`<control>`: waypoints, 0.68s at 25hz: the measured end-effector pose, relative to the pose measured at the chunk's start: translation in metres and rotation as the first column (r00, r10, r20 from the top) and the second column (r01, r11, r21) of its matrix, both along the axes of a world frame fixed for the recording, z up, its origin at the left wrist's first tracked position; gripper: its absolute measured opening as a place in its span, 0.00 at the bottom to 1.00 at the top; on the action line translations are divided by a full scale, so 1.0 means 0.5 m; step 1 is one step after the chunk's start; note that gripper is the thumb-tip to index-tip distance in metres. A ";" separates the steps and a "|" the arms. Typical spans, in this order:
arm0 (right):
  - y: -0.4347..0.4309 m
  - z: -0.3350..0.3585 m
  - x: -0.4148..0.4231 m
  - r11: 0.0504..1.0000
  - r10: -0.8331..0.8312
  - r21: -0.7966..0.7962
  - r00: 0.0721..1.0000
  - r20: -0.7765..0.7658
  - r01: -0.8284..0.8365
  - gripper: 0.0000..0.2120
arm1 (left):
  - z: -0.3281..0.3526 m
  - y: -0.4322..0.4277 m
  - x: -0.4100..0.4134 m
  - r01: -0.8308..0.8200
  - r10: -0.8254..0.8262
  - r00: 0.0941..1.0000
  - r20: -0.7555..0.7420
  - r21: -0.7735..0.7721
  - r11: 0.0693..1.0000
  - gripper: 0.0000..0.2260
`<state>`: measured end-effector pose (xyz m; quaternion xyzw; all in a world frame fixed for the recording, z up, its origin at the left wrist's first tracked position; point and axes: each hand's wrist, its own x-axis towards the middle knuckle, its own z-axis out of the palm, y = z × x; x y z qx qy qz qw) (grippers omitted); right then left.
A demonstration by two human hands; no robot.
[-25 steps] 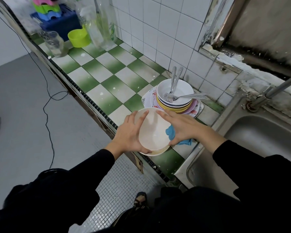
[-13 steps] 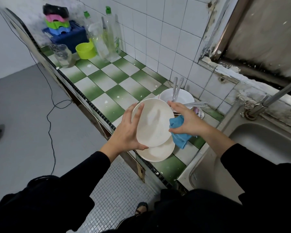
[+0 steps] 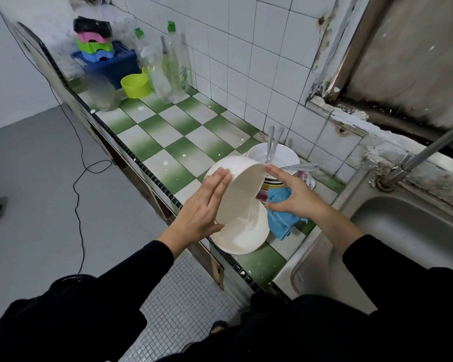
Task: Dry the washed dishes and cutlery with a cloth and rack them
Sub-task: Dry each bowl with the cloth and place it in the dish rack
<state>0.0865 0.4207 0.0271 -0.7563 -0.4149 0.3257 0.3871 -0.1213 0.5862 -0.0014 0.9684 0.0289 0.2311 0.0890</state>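
Left hand (image 3: 202, 212), fingers flat, braces tilted white bowl (image 3: 239, 192) above a second bowl (image 3: 242, 236) on the counter; right hand (image 3: 296, 197) pinching blue cloth (image 3: 280, 218) should sweep rim, then base.

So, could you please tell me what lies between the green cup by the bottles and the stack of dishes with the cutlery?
In the head view, only bare checkered counter lies between the green cup and the dish stack.

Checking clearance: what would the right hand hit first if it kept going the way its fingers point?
Probably the cutlery lying on the dish stack just beyond the right hand; depth is unclear.
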 end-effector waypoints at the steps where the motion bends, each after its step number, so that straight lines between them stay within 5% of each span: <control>1: -0.002 0.000 -0.001 1.000 0.000 0.011 1.000 -0.008 0.000 0.45 | 0.004 -0.002 0.002 0.005 -0.005 1.000 0.008 0.006 1.000 0.60; 8: -0.026 0.021 -0.009 0.996 -0.013 0.086 0.996 -0.092 0.021 0.45 | 0.039 0.009 0.019 0.009 -0.012 1.000 0.013 0.211 0.977 0.61; 17: -0.033 0.067 -0.026 0.982 -0.039 0.177 0.992 -0.122 0.060 0.46 | 0.104 -0.027 0.034 0.098 -0.091 0.975 0.204 -0.024 0.995 0.33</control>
